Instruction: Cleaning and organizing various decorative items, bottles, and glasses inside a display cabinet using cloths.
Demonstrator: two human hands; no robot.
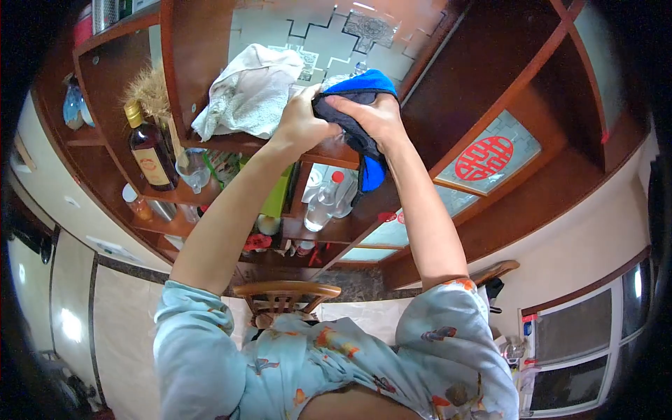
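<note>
Both hands are raised together at the front of an upper cabinet shelf. My right hand (375,118) grips a blue and dark grey cloth (371,81), whose lower end hangs down below the wrist. My left hand (304,123) closes on the cloth's left side, its fingers and thumb around the bunched part. A clear, glass-like surface shows in small patches at the cloth's edge; its shape is mostly hidden. A crumpled white towel (252,97) lies on the shelf just left of my left hand. Behind the cloth is a small clear glass object (361,67).
Lower left shelves hold a dark bottle with a gold cap (152,152), dried grass plumes (148,92) and a clear plastic funnel (193,168). A clear red-capped bottle (323,202) stands beneath my hands. A wooden chair (287,290) is below. Glass-fronted cabinet doors (483,157) are at right.
</note>
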